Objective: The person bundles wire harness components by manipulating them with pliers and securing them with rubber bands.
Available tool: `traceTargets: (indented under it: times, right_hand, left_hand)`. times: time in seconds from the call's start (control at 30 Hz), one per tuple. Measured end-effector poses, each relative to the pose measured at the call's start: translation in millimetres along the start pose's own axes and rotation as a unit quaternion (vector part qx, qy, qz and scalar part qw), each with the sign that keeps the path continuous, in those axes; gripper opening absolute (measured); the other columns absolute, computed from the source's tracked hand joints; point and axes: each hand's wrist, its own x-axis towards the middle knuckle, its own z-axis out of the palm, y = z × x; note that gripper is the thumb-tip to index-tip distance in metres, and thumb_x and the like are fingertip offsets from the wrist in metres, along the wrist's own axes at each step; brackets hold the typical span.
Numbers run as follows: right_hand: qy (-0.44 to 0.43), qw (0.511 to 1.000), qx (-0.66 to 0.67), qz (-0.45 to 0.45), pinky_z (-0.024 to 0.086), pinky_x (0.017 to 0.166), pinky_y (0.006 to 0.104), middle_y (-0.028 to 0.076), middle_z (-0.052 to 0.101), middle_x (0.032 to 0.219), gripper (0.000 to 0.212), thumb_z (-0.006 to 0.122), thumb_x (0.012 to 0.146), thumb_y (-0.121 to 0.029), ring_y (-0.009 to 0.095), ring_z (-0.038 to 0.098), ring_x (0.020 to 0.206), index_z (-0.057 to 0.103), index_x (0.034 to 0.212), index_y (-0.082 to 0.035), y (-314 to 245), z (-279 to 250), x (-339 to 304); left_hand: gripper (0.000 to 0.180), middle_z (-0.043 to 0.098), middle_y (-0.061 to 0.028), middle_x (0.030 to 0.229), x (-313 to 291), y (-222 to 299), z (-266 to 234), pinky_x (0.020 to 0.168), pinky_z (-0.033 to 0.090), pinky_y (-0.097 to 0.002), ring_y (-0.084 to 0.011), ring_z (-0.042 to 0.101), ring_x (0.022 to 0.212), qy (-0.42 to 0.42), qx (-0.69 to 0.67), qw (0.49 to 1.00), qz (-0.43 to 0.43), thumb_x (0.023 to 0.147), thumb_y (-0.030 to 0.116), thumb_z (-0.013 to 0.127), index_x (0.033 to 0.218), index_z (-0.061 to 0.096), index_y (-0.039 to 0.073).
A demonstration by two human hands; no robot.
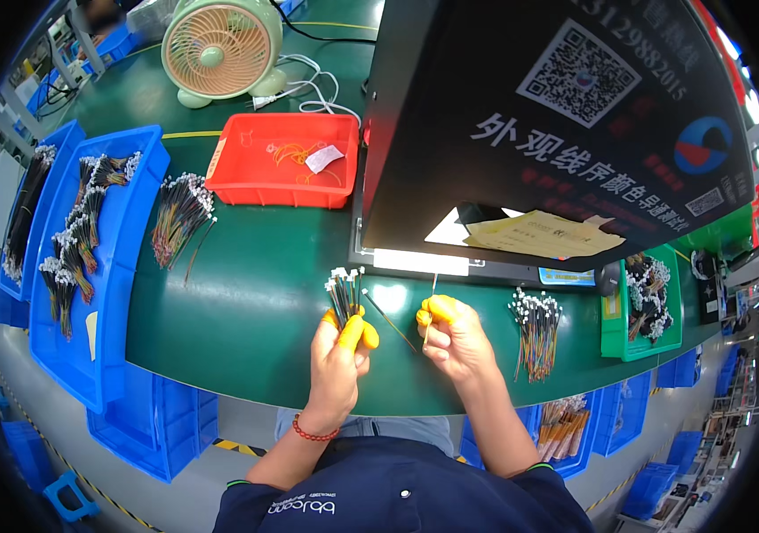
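My left hand (pixel 337 360), with yellow finger cots on thumb and fingers, is closed around a bundle of wire harnesses (pixel 344 291). Their white connectors point up and away from me. To its right, my right hand (pixel 457 342), also in yellow finger cots, pinches a single thin wire harness (pixel 435 284) whose upper end reaches toward the lit slot of a black machine (pixel 486 142). One loose wire (pixel 390 318) lies slantwise on the green table between the two hands; whether its near end touches the right hand is unclear.
Wire bundles lie on the table at left (pixel 180 218) and right (pixel 536 333). A blue tray (pixel 144 164) and a green bin (pixel 612 338) hold more bundles. A red tray (pixel 286 191) contains orange wires. Behind it stands a green fan (pixel 219 53) with a white cord.
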Motion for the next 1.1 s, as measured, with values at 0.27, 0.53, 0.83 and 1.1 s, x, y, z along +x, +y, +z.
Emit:
traceTargets:
  times: [0.27,0.53,0.83,1.1]
  right_hand:
    - [-0.034,0.992,0.118,0.024,0.029,0.031,0.0159,0.003,0.051,0.066,0.017,0.053,0.083,-0.019,0.003,0.036,0.041,0.053,0.079,-0.003,-7.4,-9.8,22.6]
    - [-0.036,0.987,0.154,0.003,0.030,0.033,0.0162,0.003,0.051,0.070,0.016,0.055,0.082,-0.017,0.003,0.037,0.043,0.053,0.081,-0.002,-2.8,-0.3,23.6]
    - [-0.034,0.974,-0.188,-0.120,0.032,0.037,0.0181,0.002,0.051,0.063,0.014,0.057,0.079,-0.016,0.005,0.039,0.044,0.056,0.081,-0.002,10.8,18.7,5.3]
    - [-0.049,0.996,0.054,0.045,0.028,0.029,0.0146,0.002,0.051,0.065,0.018,0.052,0.083,-0.019,0.002,0.035,0.039,0.051,0.073,-0.003,-11.9,0.0,19.5]
  left_hand:
    - [0.008,0.052,-0.0021,0.067,-2.6,-3.9,9.0,0.037,0.023,-0.0144,-0.0006,0.033,0.045,-0.001,0.001,1.000,-0.020,0.084,0.011,0.049,0.089,0.046,0.006]
    - [0.009,0.052,-0.0021,0.067,-2.0,-6.1,9.2,0.037,0.023,-0.0140,-0.0003,0.034,0.044,-0.011,0.005,1.000,-0.016,0.084,0.012,0.050,0.089,0.047,0.006]
    - [0.010,0.053,-0.0014,0.066,-2.8,-10.8,13.7,0.035,0.023,-0.0142,-0.0001,0.032,0.042,-0.010,0.008,1.000,-0.013,0.084,0.013,0.050,0.090,0.046,0.006]
    - [0.008,0.055,-0.0038,0.065,-1.2,-8.3,9.7,0.035,0.022,-0.0150,0.0000,0.030,0.040,-0.023,0.062,0.997,0.033,0.086,0.013,0.045,0.089,0.045,0.006]
